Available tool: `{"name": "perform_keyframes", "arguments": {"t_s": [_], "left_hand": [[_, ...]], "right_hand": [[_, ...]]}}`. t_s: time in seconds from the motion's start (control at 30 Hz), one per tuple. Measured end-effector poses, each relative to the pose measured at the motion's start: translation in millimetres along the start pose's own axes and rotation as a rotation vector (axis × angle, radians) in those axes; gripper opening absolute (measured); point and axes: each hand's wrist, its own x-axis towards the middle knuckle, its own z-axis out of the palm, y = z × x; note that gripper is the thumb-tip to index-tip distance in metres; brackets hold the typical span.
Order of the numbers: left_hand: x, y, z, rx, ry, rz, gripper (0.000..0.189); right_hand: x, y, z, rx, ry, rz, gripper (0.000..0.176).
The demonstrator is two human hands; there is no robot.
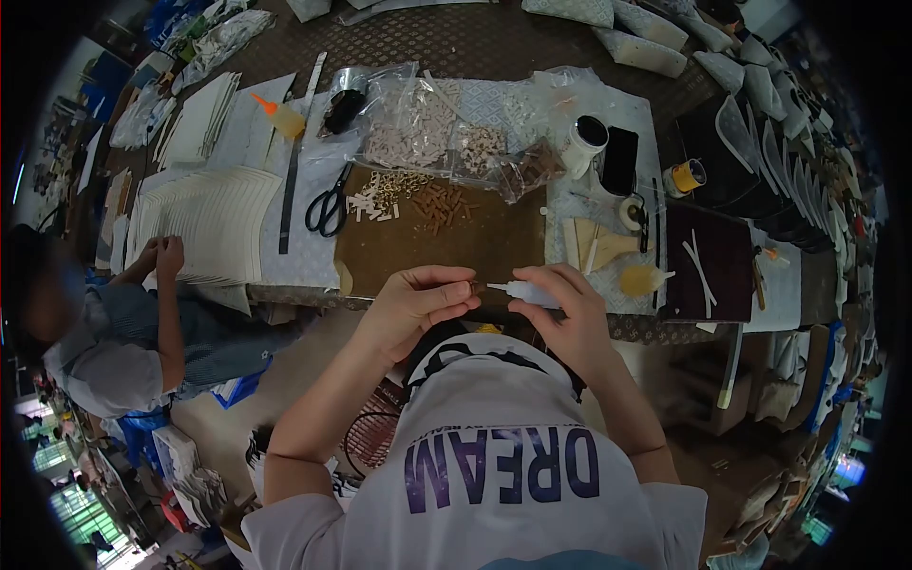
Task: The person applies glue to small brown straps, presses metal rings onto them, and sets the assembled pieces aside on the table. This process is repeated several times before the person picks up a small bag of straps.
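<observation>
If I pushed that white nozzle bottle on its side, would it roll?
Probably: the white nozzle bottle in the right hand looks rounded. It's likely fairly light, since it's small beside that hand. It might swerve, because its nozzle is much narrower than its body.

Pale sheets (201, 226) fan out near the left edge of the tabletop (456, 40); black scissors (337, 195) and a long ruler (286, 223) lie farther in; rightward, a black phone (620, 161) beside a white jar (576, 154)

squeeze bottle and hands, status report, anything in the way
Left hand pinching small brown piece. Right hand gripping white squeeze bottle, nozzle toward piece. Nothing visible between them.
</observation>
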Motion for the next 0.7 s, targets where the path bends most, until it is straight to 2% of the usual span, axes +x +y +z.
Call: {"name": "perform_keyframes", "arguments": {"t_s": [0.3,0.4,0.5,0.63,0.7], "left_hand": [[0,0,-3,-0.028,-0.015,0.0,0.025],[-1,1,-2,-0.028,-0.006,0.008,0.026],[-1,2,2,0.005,-0.001,0.033,0.025],[-2,1,8,0.061,0.013,0.064,0.023],[-1,-1,7,0.081,0.005,0.071,0.022]], "right_hand": [[0,8,7,-0.008,-0.028,-0.026,0.035],[-2,5,2,0.088,-0.014,0.073,0.032],[-8,13,-3,0.29,0.032,0.165,0.029],[-18,30,2,0.772,0.094,0.27,0.027],[-19,32,4,0.798,0.086,0.259,0.026]]}}
